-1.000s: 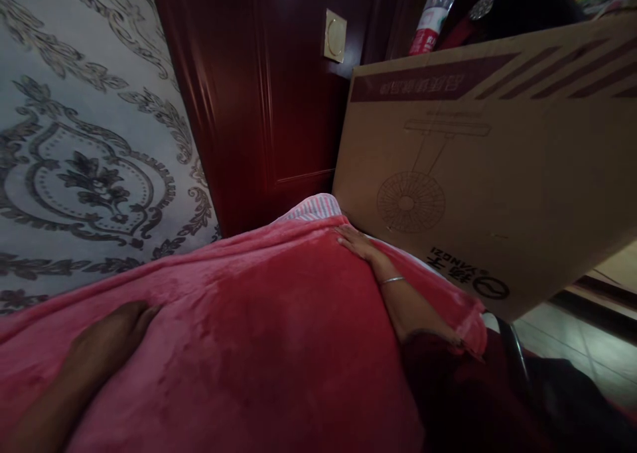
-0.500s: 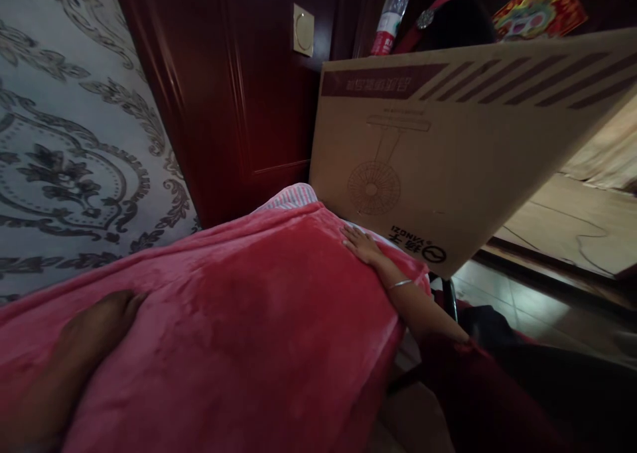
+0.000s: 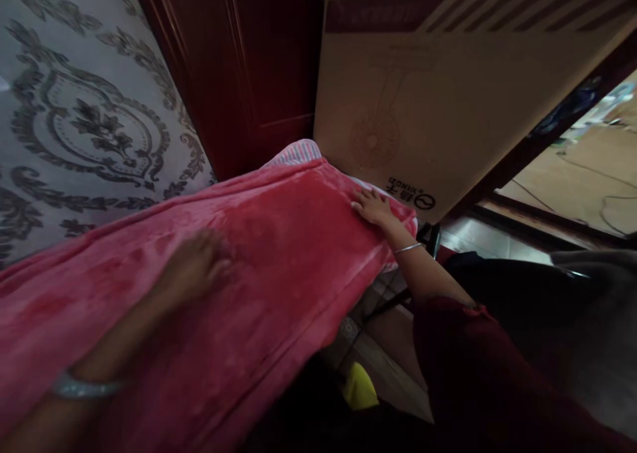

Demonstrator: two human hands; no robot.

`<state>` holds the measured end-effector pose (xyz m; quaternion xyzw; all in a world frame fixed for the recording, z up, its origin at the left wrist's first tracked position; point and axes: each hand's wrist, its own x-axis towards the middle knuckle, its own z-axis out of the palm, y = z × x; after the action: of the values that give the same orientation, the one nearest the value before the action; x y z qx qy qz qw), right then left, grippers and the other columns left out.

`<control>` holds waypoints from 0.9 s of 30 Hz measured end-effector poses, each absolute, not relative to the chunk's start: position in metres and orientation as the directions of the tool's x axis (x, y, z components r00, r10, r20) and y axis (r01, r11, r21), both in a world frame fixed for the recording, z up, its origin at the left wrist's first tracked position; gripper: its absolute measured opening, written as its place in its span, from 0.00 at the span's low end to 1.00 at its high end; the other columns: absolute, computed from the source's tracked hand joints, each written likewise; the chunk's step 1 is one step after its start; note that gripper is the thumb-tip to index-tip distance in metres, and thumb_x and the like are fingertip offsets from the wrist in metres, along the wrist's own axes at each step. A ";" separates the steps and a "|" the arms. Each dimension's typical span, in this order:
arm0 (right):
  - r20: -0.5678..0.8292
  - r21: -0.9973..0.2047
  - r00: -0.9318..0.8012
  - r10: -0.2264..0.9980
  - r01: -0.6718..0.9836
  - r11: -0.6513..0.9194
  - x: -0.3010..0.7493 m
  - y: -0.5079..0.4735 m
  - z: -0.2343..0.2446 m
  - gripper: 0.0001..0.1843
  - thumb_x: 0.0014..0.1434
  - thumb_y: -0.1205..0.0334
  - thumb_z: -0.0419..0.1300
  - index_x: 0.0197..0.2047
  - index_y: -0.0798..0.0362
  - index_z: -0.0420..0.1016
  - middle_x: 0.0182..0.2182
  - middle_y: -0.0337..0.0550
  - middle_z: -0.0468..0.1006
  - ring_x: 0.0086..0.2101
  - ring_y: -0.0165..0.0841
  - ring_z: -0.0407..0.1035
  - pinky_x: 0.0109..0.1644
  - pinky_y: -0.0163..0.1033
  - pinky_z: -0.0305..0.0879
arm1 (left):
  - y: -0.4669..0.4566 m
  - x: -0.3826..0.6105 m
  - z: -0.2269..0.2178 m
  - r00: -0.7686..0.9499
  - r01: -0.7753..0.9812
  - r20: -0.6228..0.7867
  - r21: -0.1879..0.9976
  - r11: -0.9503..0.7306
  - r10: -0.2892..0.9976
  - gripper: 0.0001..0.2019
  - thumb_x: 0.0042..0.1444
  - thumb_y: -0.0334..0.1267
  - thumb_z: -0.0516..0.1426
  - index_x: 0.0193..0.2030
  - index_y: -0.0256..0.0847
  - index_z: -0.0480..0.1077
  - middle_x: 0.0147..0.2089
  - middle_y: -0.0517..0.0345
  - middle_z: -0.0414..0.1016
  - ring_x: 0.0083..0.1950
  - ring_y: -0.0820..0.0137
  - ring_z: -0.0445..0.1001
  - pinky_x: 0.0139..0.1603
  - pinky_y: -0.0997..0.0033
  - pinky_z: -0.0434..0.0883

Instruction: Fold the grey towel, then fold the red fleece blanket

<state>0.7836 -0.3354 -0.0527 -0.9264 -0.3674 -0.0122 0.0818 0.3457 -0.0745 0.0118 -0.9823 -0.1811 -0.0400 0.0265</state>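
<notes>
A pink-red plush blanket (image 3: 279,241) is spread over a long raised surface, with small wrinkles on its left part. My right hand (image 3: 373,207) lies flat near the blanket's far right corner, its fingers spread and holding nothing. My left hand (image 3: 196,264), blurred by motion, rests over the blanket's middle left, thumb apart from the loosely bent fingers; no fold shows in its grip. Striped cloth (image 3: 300,152) peeks out from under the blanket at the far end. A pale bangle (image 3: 87,388) circles my left wrist.
A large cardboard box (image 3: 462,101) with a fan drawing stands just past the blanket's far end. Behind are a dark red door (image 3: 279,55) and a patterned wall (image 3: 94,115). Below on the right lie a yellow object (image 3: 361,387) and dark cloth (image 3: 512,294).
My left hand has slid forward and right across the blanket. My right hand keeps its place at the corner. The view has tipped downward, bringing the yellow object into sight.
</notes>
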 end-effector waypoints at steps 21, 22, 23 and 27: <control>0.125 -0.178 0.559 0.820 0.825 -0.536 0.605 -0.347 -0.077 0.32 0.71 0.43 0.42 0.74 0.41 0.58 0.73 0.45 0.56 0.71 0.53 0.47 0.68 0.73 0.47 | -0.246 0.194 -0.054 0.959 0.261 0.098 0.051 -0.964 0.265 0.27 0.69 0.40 0.49 0.73 0.36 0.59 0.72 0.40 0.62 0.75 0.55 0.58 0.73 0.45 0.58; 0.139 -0.202 0.545 0.827 0.833 -0.515 0.606 -0.352 -0.078 0.31 0.72 0.45 0.41 0.73 0.42 0.60 0.72 0.44 0.58 0.71 0.50 0.48 0.69 0.69 0.49 | -0.244 0.187 -0.057 0.946 0.293 0.131 0.040 -0.955 0.296 0.26 0.68 0.38 0.48 0.71 0.36 0.62 0.71 0.40 0.64 0.74 0.55 0.61 0.72 0.46 0.60; 0.154 -0.228 0.526 0.837 0.843 -0.488 0.608 -0.358 -0.078 0.30 0.72 0.48 0.41 0.72 0.44 0.62 0.71 0.45 0.60 0.70 0.48 0.51 0.70 0.65 0.51 | -0.242 0.182 -0.061 0.931 0.323 0.169 0.034 -0.946 0.324 0.24 0.68 0.37 0.48 0.69 0.36 0.65 0.70 0.40 0.67 0.72 0.55 0.64 0.70 0.48 0.63; 0.188 -0.312 0.462 0.867 0.865 -0.393 0.620 -0.383 -0.069 0.27 0.69 0.57 0.47 0.65 0.51 0.73 0.65 0.49 0.70 0.65 0.41 0.63 0.70 0.51 0.58 | -0.235 0.172 -0.070 0.867 0.396 0.306 0.054 -0.917 0.393 0.21 0.66 0.35 0.47 0.60 0.38 0.74 0.63 0.42 0.74 0.64 0.55 0.72 0.64 0.51 0.69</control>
<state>0.6205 -0.3833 -0.0690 -0.8347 -0.5187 0.0025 0.1850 0.1716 -0.2345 -0.0700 -0.9663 -0.2040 -0.1572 0.0052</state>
